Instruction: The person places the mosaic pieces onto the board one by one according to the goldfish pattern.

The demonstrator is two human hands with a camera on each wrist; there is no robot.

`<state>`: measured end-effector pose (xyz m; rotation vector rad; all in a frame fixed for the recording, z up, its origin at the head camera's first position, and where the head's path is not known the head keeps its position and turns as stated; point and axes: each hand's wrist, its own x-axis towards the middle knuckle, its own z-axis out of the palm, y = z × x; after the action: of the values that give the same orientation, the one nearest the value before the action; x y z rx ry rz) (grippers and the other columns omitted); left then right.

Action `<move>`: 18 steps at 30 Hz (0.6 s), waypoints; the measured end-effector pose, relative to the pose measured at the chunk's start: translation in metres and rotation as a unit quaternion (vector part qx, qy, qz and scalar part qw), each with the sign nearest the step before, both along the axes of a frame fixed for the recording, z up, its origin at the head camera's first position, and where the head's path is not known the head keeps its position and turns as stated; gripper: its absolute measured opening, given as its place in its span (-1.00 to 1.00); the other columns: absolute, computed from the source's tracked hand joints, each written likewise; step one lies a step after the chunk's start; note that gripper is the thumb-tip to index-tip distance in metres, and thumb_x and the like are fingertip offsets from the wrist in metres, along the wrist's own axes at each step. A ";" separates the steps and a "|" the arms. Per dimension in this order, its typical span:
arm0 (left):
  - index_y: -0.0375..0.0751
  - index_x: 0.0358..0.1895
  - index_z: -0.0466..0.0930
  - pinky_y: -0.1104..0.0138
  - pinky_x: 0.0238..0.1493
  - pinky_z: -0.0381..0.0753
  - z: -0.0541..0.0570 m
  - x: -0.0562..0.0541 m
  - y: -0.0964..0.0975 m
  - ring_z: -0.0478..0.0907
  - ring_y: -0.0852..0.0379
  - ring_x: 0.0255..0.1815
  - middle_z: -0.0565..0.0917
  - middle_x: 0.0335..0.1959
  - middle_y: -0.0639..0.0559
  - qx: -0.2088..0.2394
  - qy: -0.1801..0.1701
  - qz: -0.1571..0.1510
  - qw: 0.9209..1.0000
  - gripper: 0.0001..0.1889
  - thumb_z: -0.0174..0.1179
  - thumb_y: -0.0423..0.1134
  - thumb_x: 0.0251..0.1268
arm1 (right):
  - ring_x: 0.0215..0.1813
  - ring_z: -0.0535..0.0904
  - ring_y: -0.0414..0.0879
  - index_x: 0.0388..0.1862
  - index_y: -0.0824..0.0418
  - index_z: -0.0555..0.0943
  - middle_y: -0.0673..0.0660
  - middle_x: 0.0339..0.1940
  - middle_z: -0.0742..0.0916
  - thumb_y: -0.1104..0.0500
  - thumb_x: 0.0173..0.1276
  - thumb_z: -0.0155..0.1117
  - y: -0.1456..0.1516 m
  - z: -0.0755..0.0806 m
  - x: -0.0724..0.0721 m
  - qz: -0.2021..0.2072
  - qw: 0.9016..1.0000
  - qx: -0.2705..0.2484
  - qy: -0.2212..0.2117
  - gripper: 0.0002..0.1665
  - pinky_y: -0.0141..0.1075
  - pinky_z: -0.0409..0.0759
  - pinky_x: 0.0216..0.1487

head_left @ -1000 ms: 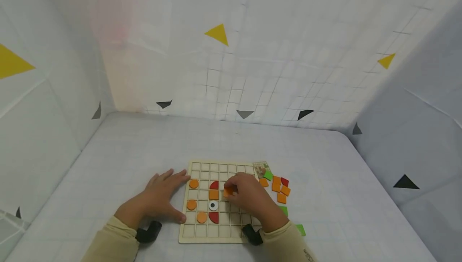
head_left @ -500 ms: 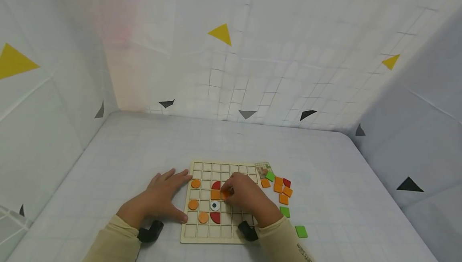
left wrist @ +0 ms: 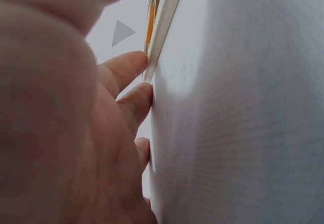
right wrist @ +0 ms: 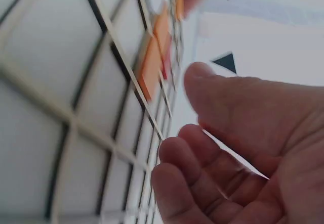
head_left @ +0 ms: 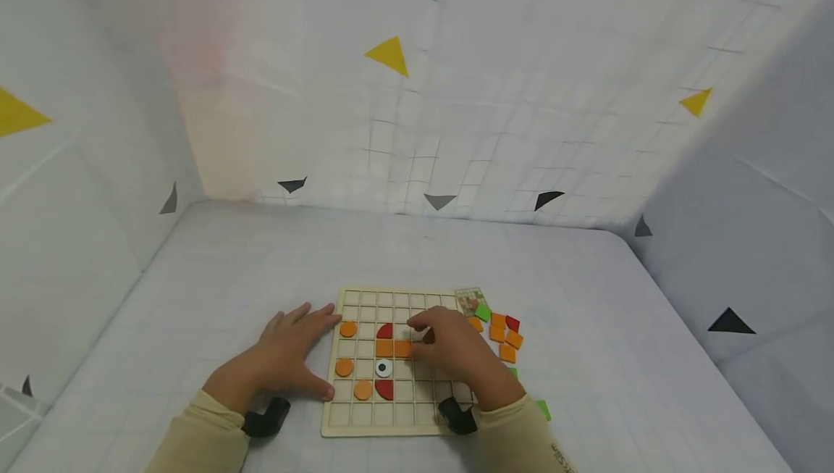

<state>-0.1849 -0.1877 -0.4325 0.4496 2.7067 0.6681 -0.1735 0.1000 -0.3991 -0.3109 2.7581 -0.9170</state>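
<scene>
A pale wooden grid board [head_left: 394, 415] lies flat on the table. Its left edge is touched by my left hand [head_left: 281, 353], thumb and fingers spread; the left wrist view shows fingertips against the board's side [left wrist: 166, 24]. My right hand [head_left: 459, 350] hovers over the board's right half, thumb and fingers parted around nothing. Just left of its fingertips, an orange square tile [head_left: 401, 349] sits in a cell beside another orange square [head_left: 384, 348]. A white disc with a black dot [head_left: 384, 368] and two red quarter-circle tiles [head_left: 385, 332] occupy the same column. Three orange discs [head_left: 344, 367] lie further left.
Loose orange squares [head_left: 507, 353], a red quarter-circle tile [head_left: 512, 324] and green squares [head_left: 482, 312] lie right of the board. A small printed pattern card [head_left: 469, 300] rests at the board's top right corner. White sheeting walls [head_left: 313, 132] surround the table.
My right hand set the orange square into the cell beside the other orange square, let go, and drew back slightly to the right. My left hand stays at the board's edge.
</scene>
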 end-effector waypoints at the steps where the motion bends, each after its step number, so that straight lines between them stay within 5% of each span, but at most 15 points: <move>1: 0.15 0.55 0.28 -0.25 0.64 -0.30 0.000 0.000 -0.001 -0.15 -0.21 0.70 0.16 0.65 0.12 -0.001 0.001 0.000 1.000 0.26 0.67 0.27 -0.46 | -0.08 0.64 -0.14 0.18 0.10 0.69 0.03 0.05 0.73 0.15 0.29 0.47 0.004 0.000 0.000 -0.011 1.000 -0.010 0.004 -0.54 -0.21 0.68 -0.12; 10: 0.13 0.54 0.30 -0.26 0.63 -0.30 -0.002 -0.002 -0.003 -0.14 -0.22 0.70 0.18 0.65 0.10 0.002 0.001 0.001 1.000 0.25 0.67 0.27 -0.46 | 0.07 0.66 -0.02 0.30 0.10 0.60 0.12 0.18 0.69 0.22 0.32 0.43 0.048 0.010 -0.008 -0.111 0.993 -0.032 0.029 -0.45 -0.16 0.72 -0.14; 18: 0.12 0.53 0.31 -0.26 0.63 -0.32 -0.003 -0.002 -0.003 -0.14 -0.23 0.69 0.18 0.65 0.08 0.014 -0.007 0.002 1.000 0.26 0.67 0.28 -0.49 | 0.12 0.63 -0.01 0.23 0.06 0.63 0.04 0.13 0.71 0.30 0.28 0.43 0.076 -0.005 -0.024 -0.145 0.989 0.013 -0.029 -0.48 -0.17 0.70 -0.15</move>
<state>-0.1865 -0.1904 -0.4353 0.4449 2.6900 0.7079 -0.1974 0.1762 -0.4038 0.1255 2.8056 -0.9350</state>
